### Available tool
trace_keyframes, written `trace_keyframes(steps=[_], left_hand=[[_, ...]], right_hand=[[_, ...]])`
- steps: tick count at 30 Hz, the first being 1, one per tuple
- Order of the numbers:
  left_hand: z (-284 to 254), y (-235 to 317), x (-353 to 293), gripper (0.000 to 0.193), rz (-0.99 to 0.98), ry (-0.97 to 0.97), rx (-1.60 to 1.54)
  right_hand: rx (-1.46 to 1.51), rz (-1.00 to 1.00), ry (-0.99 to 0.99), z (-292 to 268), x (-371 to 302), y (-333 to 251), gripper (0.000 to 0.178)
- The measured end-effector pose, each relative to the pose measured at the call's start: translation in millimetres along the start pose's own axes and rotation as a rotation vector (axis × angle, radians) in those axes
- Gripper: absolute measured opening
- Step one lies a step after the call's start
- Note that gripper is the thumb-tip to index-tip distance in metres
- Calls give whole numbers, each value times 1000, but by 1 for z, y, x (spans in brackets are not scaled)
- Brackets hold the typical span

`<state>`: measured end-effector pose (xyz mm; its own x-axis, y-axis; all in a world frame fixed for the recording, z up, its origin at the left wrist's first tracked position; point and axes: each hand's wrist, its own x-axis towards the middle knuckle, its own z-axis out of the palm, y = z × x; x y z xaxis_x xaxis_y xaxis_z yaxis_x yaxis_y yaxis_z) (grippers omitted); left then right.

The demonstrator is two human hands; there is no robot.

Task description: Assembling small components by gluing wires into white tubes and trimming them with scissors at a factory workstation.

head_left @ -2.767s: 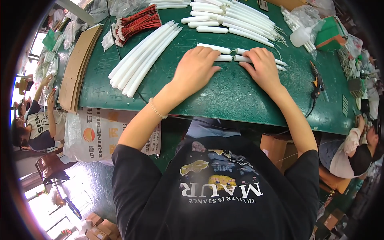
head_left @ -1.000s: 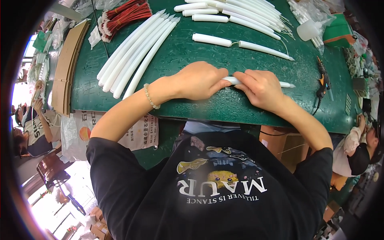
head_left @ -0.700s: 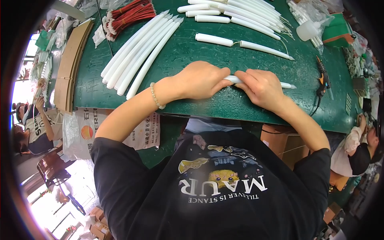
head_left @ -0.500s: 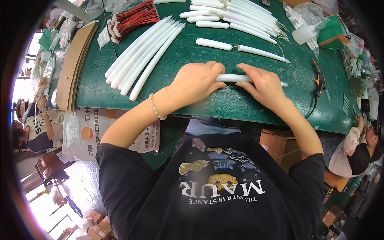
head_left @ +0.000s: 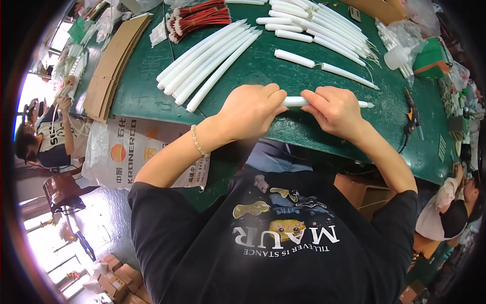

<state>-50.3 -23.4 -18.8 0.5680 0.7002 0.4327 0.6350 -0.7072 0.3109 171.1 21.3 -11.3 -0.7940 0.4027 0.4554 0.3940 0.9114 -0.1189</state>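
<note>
My left hand [head_left: 251,109] and my right hand [head_left: 333,109] grip one white taper candle [head_left: 293,102] between them, close above the table's near edge. Fingers of both hands are closed around it, and its pointed tip sticks out past the right hand. The candle's left end is hidden in my left hand. Beyond my hands lie a short white tube [head_left: 294,58] and a tapered white tube [head_left: 349,76], with thin wire at their facing ends. To the left rests a row of assembled-looking white taper candles [head_left: 210,66].
On the green table [head_left: 136,91] are red wire bundles [head_left: 202,21], a pile of white tubes [head_left: 324,31], a glue gun [head_left: 410,119], a squeeze bottle [head_left: 397,59] and a green box [head_left: 430,63]. Flat cardboard [head_left: 115,68] stands left. Other people sit at both sides.
The view has shifted, so the table's things appear further right. Both hands keep hold of the candle; my right hand's fingers have curled in more tightly around it.
</note>
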Motion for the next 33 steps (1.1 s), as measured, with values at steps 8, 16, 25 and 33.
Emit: trace_keyframes(steps=[8,16,25,33], left_hand=[[-2,2,-12,21,-109,18,-31],[-2,4,-11,23,-88,-55,-42],[-22,-36,-34,22,-365,286,92],[-42,-63,-72,22,-609,245,622]], right_hand=[[-59,-75,71,5,0,-4,31],[6,-60,25,6,-2,-7,33],[-54,29,146,-13,31,-10,44],[-86,263,73,8,-17,29,42]])
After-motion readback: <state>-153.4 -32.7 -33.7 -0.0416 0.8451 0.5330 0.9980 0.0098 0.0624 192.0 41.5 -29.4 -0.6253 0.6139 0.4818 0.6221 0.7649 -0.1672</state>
